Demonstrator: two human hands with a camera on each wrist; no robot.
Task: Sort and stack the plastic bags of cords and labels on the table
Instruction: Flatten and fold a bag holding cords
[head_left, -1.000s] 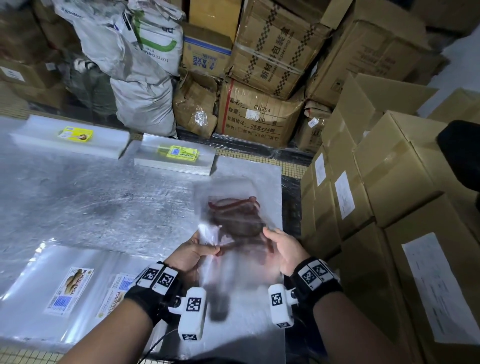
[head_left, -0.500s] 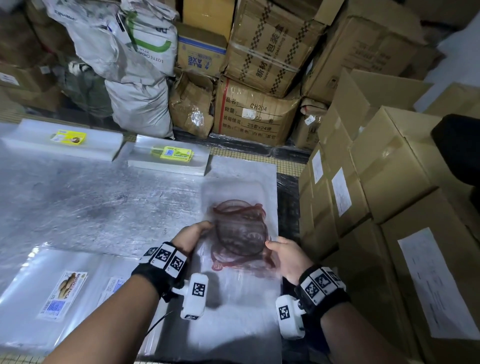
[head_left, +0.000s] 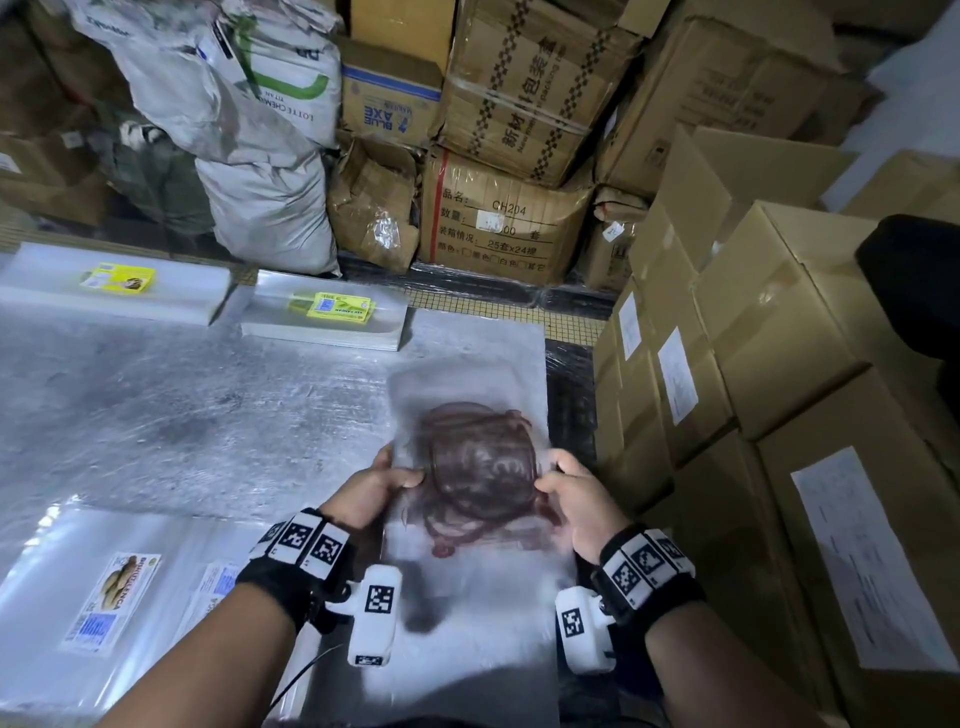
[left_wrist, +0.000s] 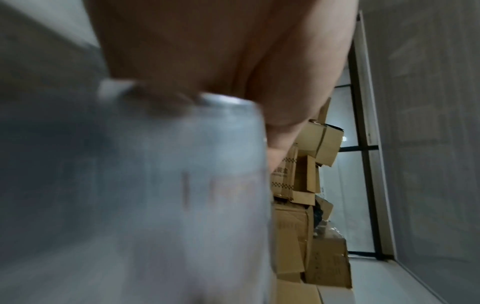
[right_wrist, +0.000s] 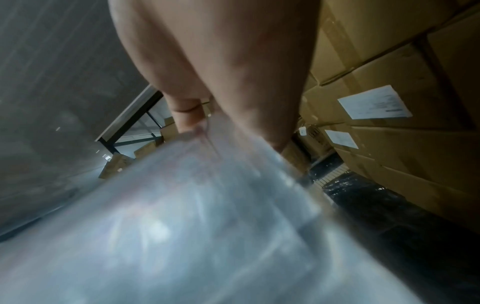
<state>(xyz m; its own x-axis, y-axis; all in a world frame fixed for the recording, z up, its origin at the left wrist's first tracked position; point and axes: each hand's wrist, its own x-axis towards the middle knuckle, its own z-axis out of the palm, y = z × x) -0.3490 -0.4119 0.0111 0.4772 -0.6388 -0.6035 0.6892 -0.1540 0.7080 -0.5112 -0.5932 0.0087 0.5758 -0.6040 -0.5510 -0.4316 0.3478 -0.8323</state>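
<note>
Bag of cords (head_left: 478, 467) pinched both sides, left hand (head_left: 371, 488) grip, right hand (head_left: 576, 496) grip; lower flat, square edges, onto worktop (head_left: 208, 415).

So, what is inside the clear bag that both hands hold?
A coiled dark red cord shows through the bag, which the left hand and right hand grip at its sides. Motion blur hides whether a label is inside too.

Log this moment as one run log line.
left hand: grips cord bag | right hand: grips same bag | bag: over table
</note>
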